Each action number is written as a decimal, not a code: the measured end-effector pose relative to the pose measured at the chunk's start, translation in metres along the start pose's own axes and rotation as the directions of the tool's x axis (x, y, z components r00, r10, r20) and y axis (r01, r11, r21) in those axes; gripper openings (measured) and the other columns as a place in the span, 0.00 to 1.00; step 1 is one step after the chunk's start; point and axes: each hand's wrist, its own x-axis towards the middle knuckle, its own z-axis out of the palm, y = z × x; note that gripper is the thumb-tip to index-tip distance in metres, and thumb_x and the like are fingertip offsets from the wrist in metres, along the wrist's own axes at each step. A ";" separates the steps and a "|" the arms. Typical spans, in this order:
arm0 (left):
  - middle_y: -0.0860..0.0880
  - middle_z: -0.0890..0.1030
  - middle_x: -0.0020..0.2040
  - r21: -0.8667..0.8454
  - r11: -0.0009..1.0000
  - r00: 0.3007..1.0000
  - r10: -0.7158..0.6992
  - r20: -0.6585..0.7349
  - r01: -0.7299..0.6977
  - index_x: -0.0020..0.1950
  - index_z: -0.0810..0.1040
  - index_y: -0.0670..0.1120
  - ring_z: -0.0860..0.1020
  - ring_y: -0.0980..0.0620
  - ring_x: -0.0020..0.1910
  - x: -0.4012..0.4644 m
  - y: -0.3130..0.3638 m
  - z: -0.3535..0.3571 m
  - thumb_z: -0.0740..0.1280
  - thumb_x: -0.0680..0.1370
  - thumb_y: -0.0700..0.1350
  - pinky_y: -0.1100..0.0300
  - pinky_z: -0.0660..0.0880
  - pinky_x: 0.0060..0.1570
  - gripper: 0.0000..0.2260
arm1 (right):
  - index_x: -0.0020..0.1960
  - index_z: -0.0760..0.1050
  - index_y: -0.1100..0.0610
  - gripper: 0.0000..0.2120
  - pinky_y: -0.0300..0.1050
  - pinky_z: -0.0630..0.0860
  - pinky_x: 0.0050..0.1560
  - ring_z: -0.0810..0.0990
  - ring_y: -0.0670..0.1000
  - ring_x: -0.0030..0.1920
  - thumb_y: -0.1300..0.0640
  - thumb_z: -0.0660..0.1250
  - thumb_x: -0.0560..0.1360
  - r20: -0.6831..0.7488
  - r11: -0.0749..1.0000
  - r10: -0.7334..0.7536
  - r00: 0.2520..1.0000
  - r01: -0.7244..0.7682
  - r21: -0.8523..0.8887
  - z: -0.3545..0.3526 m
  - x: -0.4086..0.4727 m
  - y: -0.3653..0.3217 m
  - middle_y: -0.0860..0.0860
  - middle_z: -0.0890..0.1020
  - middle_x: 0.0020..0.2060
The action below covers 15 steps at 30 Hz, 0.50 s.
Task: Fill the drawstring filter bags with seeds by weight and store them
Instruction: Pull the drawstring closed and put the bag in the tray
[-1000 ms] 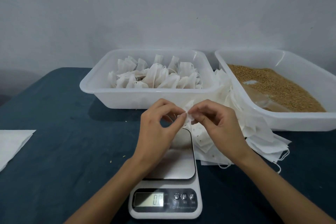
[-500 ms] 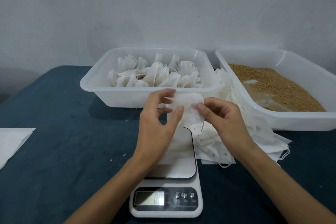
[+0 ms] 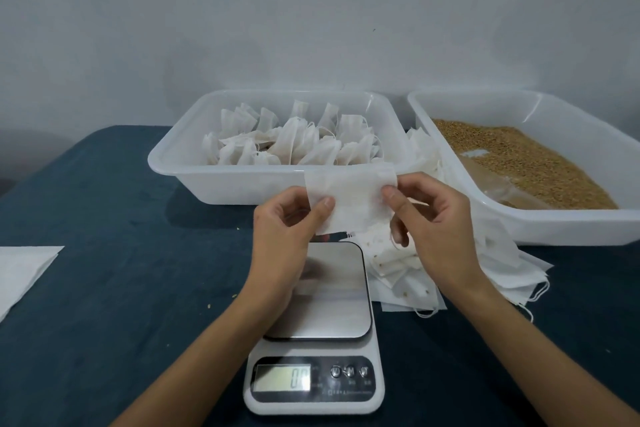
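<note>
An empty white filter bag [image 3: 349,199] is held flat and spread out above the far end of the scale. My left hand [image 3: 287,236] pinches its left edge, and my right hand [image 3: 429,229] pinches its right edge. The digital kitchen scale [image 3: 317,326] sits below, its steel platform bare and its display reading zero. A pile of empty filter bags [image 3: 408,274] lies to the right of the scale. The white tub [image 3: 194,152] behind holds several filled, tied bags. A second tub [image 3: 568,229] at the right holds brown seeds [image 3: 519,159].
The table is covered with a dark blue cloth [image 3: 121,288]. A white sheet [image 3: 20,270] lies at the left edge. A few stray seeds dot the cloth left of the scale. A pale wall stands close behind the tubs.
The small folded bag pinched between both hands has been unfolded and pulled wide. My hands have moved apart, and the bag is raised slightly toward the tub of filled bags.
</note>
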 end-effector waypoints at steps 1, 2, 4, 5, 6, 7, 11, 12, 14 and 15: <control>0.33 0.84 0.47 -0.008 1.000 1.000 0.009 -0.007 -0.009 0.49 0.83 0.35 0.80 0.48 0.44 0.000 0.000 0.000 0.72 0.80 0.39 0.51 0.79 0.49 0.07 | 0.47 0.81 0.54 0.04 0.44 0.72 0.26 0.73 0.52 0.23 0.56 0.69 0.80 0.003 1.000 -0.004 1.000 0.004 -0.010 0.002 -0.001 0.000 0.52 0.82 0.36; 0.36 0.84 0.45 -0.015 1.000 1.000 0.017 -0.015 -0.017 0.49 0.83 0.36 0.80 0.49 0.43 0.000 0.000 0.000 0.72 0.80 0.41 0.52 0.79 0.49 0.07 | 0.47 0.81 0.54 0.04 0.44 0.72 0.25 0.74 0.53 0.22 0.55 0.69 0.80 -0.005 1.000 -0.004 1.000 0.004 -0.022 0.002 -0.001 0.000 0.52 0.83 0.34; 0.45 0.83 0.39 -0.028 1.000 0.999 0.012 -0.040 -0.013 0.47 0.84 0.39 0.78 0.53 0.39 0.001 -0.001 -0.001 0.72 0.80 0.43 0.59 0.77 0.44 0.08 | 0.48 0.80 0.55 0.05 0.43 0.71 0.24 0.75 0.55 0.20 0.54 0.69 0.81 -0.034 0.999 0.005 0.999 -0.006 -0.032 0.001 -0.002 0.002 0.50 0.83 0.30; 0.48 0.82 0.37 -0.036 0.999 0.999 0.000 -0.048 -0.002 0.46 0.85 0.40 0.76 0.54 0.38 0.001 -0.002 -0.001 0.72 0.80 0.43 0.62 0.75 0.41 0.07 | 0.48 0.80 0.55 0.06 0.42 0.71 0.23 0.75 0.55 0.20 0.54 0.69 0.81 -0.042 1.000 0.008 0.999 -0.009 -0.029 0.000 -0.002 0.002 0.49 0.83 0.30; 0.49 0.82 0.37 -0.044 0.999 0.999 -0.012 -0.048 0.010 0.46 0.85 0.40 0.75 0.55 0.37 0.002 -0.002 -0.001 0.72 0.80 0.43 0.63 0.75 0.40 0.07 | 0.47 0.80 0.56 0.07 0.42 0.71 0.23 0.76 0.56 0.20 0.53 0.69 0.81 -0.035 1.000 0.006 0.999 -0.007 -0.022 -0.001 -0.001 0.001 0.50 0.83 0.30; 0.49 0.82 0.37 -0.048 0.999 0.999 -0.022 -0.042 0.020 0.47 0.85 0.40 0.76 0.55 0.37 0.002 -0.003 -0.001 0.72 0.80 0.43 0.63 0.75 0.40 0.07 | 0.47 0.81 0.56 0.09 0.43 0.71 0.23 0.76 0.56 0.21 0.51 0.69 0.80 -0.008 1.000 -0.001 1.000 0.001 -0.012 -0.001 -0.001 0.001 0.52 0.83 0.32; 0.46 0.85 0.40 -0.032 0.999 1.000 -0.008 0.002 0.008 0.48 0.86 0.40 0.80 0.52 0.40 0.000 -0.002 0.002 0.72 0.80 0.42 0.61 0.78 0.42 0.06 | 0.46 0.80 0.65 0.20 0.52 0.72 0.26 0.80 0.56 0.26 0.46 0.70 0.78 0.110 0.999 0.012 0.994 -0.008 -0.036 0.003 -0.004 0.004 0.60 0.80 0.35; 0.47 0.84 0.39 -0.020 1.000 1.000 0.003 -0.001 -0.003 0.48 0.86 0.40 0.79 0.53 0.39 0.000 -0.002 0.002 0.72 0.80 0.42 0.62 0.78 0.42 0.06 | 0.45 0.78 0.68 0.22 0.52 0.72 0.26 0.81 0.56 0.26 0.47 0.70 0.79 0.111 0.999 0.021 0.994 -0.017 -0.043 0.004 -0.004 0.005 0.61 0.80 0.34; 0.47 0.83 0.38 -0.009 1.000 1.000 0.010 -0.024 -0.010 0.49 0.85 0.41 0.77 0.54 0.38 0.000 -0.003 0.001 0.72 0.80 0.42 0.63 0.77 0.41 0.05 | 0.46 0.79 0.67 0.22 0.47 0.72 0.26 0.82 0.57 0.26 0.46 0.69 0.79 0.105 0.999 0.033 0.994 -0.029 -0.038 0.003 -0.005 0.006 0.67 0.78 0.35; 0.46 0.82 0.38 -0.011 1.000 0.999 0.005 -0.034 -0.005 0.50 0.85 0.41 0.77 0.53 0.38 0.001 -0.003 0.001 0.72 0.80 0.41 0.62 0.76 0.41 0.04 | 0.47 0.79 0.68 0.24 0.45 0.72 0.25 0.82 0.57 0.26 0.44 0.68 0.79 0.100 0.999 0.036 0.994 -0.033 -0.028 0.002 -0.005 0.006 0.70 0.76 0.35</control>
